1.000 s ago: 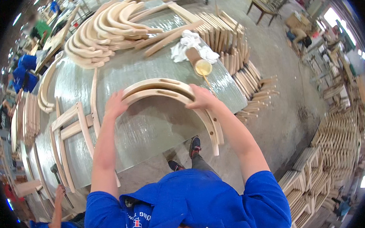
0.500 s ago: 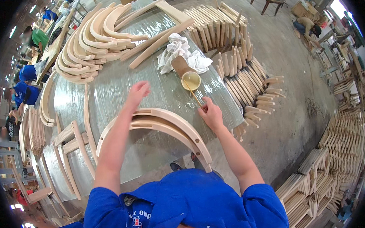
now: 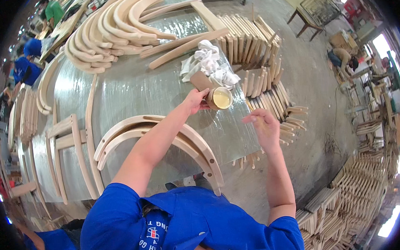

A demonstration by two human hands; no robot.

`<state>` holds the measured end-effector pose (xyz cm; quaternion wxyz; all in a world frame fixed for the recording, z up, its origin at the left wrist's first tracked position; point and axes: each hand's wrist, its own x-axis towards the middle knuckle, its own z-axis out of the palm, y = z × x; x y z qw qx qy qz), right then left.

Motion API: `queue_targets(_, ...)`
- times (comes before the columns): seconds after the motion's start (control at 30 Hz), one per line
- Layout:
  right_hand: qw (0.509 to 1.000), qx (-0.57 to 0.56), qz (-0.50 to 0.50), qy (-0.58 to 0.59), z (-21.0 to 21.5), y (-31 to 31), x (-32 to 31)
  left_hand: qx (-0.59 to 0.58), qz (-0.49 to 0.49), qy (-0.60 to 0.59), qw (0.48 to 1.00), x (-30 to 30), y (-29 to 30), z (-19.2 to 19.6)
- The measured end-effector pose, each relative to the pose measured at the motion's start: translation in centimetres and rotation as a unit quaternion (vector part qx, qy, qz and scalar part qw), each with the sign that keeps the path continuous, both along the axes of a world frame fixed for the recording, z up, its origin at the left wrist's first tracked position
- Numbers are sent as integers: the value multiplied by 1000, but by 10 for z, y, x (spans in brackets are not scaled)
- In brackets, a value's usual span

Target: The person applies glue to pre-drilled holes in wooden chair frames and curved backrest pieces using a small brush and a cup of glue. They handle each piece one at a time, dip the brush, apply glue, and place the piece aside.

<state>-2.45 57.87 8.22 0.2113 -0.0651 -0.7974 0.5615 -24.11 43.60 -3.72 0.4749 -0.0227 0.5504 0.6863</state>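
Note:
My left hand (image 3: 196,102) is closed on the side of a small cup (image 3: 221,98) of pale yellow liquid. Off the table's right edge, my right hand (image 3: 265,127) is raised with its fingers bent together; whatever it holds, if anything, is hard to make out. No stick shows in the cup now. Beyond the cup lie a brown sanding sheet or pad (image 3: 201,81) and a crumpled white cloth (image 3: 206,63). Curved wooden rails (image 3: 195,143) with dark holes rest at the near table edge, partly under my left forearm.
Plastic film covers the table (image 3: 130,92). Stacked curved wooden parts (image 3: 109,32) fill its far left, and a chair-back frame (image 3: 76,145) lies nearer. Bundled wooden legs (image 3: 270,94) stand beyond the right edge. More frames (image 3: 361,175) are piled on the floor, lower right.
My left hand has moved right and taken hold of the cup, which is now tilted toward me. My right hand has moved right, away from the cup, and the stick has left it.

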Motion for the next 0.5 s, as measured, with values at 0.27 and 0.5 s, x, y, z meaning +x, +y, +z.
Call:
queue_targets(0.27, 997, 34, 6, 65, 41, -94, -39, 76, 127, 80, 986, 46, -149, 75)
queue_targets(0.5, 995, -50, 76, 36, 28, -225, -73, 90, 262, 87, 957, 97, -292, 84)
